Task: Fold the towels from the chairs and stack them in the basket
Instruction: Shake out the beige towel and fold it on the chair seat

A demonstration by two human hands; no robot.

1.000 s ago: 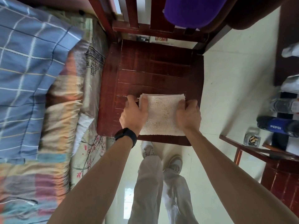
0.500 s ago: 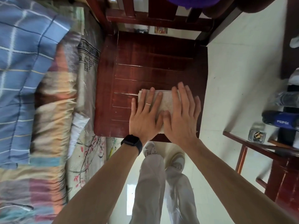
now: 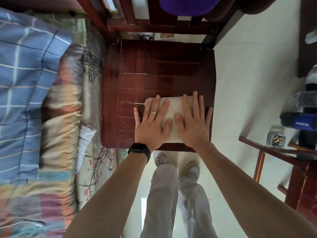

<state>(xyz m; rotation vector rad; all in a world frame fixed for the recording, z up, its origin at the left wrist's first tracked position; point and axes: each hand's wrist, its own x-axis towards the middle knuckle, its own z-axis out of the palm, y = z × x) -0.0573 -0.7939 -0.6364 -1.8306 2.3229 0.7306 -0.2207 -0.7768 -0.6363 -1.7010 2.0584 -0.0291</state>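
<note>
Head view — two flat hands on a folded towel [image 3: 172, 115].
Left hand [image 3: 151, 124] and right hand [image 3: 193, 122] press it, fingers spread wide, onto the chair [image 3: 154, 69] seat — near its front edge.

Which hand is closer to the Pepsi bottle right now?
Right. The right hand lies flat on the folded towel, on the side toward the Pepsi bottle; the left hand lies flat on the towel's other side, farther from it.

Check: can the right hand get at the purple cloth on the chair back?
Probably yes. The right hand lies flat on the folded towel, holding nothing, and only bare chair seat lies between it and the purple cloth.
</note>
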